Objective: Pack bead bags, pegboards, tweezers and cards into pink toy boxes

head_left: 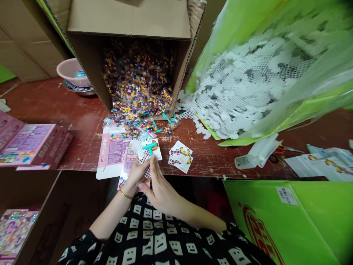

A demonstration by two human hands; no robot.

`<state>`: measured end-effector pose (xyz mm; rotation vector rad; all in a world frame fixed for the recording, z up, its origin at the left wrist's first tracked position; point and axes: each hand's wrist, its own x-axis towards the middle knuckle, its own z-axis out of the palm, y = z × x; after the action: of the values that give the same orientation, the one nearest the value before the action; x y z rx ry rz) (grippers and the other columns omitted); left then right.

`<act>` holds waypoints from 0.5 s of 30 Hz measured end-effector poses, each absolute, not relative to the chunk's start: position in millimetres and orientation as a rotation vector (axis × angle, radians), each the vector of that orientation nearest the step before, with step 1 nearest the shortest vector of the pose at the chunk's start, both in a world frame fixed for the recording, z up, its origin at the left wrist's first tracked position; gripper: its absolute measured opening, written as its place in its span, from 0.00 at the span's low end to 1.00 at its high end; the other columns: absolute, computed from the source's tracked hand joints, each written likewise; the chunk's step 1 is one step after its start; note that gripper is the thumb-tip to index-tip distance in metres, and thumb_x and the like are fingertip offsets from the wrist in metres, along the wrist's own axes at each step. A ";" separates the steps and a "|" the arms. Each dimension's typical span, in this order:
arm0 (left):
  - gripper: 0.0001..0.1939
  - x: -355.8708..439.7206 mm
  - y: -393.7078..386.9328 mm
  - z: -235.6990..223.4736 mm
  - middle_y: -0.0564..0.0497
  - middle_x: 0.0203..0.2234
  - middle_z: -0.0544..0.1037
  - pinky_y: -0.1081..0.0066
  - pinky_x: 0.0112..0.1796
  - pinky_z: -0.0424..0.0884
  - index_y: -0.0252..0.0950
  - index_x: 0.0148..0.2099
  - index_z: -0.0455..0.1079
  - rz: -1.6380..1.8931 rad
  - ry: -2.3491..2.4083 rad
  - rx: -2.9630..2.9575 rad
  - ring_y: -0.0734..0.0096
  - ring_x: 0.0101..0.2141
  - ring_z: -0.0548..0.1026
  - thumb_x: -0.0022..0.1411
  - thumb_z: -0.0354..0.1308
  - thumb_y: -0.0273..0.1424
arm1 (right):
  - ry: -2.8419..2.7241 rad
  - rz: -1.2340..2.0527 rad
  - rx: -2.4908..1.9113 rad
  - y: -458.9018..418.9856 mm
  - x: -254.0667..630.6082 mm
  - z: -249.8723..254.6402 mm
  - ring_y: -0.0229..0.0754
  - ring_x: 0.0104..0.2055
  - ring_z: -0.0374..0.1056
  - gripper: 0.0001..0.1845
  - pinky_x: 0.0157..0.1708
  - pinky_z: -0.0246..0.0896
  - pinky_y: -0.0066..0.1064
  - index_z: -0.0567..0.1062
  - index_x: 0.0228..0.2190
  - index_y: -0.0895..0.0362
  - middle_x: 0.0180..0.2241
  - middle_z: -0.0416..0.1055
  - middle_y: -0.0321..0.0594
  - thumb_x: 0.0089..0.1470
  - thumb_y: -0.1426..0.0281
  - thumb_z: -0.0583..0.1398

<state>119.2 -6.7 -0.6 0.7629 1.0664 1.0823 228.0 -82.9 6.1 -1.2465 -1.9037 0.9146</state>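
In front of the carton (129,18), the left hand (135,173) and right hand (162,187) clasp a bundle (144,157) topped by a teal tool (149,146), seemingly to align its loose layers, while printed cards (180,156) lie before the carton's right edge, presumably for easy reach

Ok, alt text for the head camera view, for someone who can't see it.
A person's left hand and right hand meet at pink packaging, with a teal tool beyond them. Behind, an open cardboard box spills bags of colorful bits; to its right, a green, plastic-lined container holds white mesh pieces.
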 end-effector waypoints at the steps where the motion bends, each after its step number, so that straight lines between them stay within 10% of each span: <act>1: 0.20 120.2 -6.5 0.1 0.47 0.37 0.81 0.68 0.43 0.73 0.34 0.43 0.72 1.110 1.084 0.757 0.62 0.38 0.78 0.46 0.70 0.30 | -1.889 0.950 -1.237 -86.5 224.7 7.8 0.54 0.73 0.22 0.51 0.70 0.40 0.57 0.18 0.66 0.49 0.71 0.22 0.40 0.65 0.59 0.54; 10: 0.23 102.7 -2.4 -2.8 0.49 0.33 0.80 0.69 0.37 0.74 0.33 0.44 0.72 0.913 1.011 0.987 0.65 0.32 0.78 0.45 0.73 0.32 | -1.603 0.786 -1.281 -24.5 277.6 53.5 0.54 0.70 0.48 0.45 0.67 0.50 0.52 0.60 0.64 0.49 0.66 0.56 0.46 0.49 0.60 0.70; 15: 0.30 93.7 8.0 -0.2 0.45 0.40 0.79 0.62 0.42 0.75 0.34 0.49 0.71 0.769 1.012 1.053 0.58 0.40 0.78 0.44 0.75 0.33 | -1.685 1.590 -1.008 51.8 285.7 25.3 0.49 0.45 0.73 0.37 0.47 0.72 0.44 0.76 0.48 0.58 0.44 0.76 0.44 0.35 0.57 0.75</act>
<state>93.7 8.0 -0.2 1.0533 1.0120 0.7692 285.7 51.8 25.3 -1.0083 -1.6851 1.5895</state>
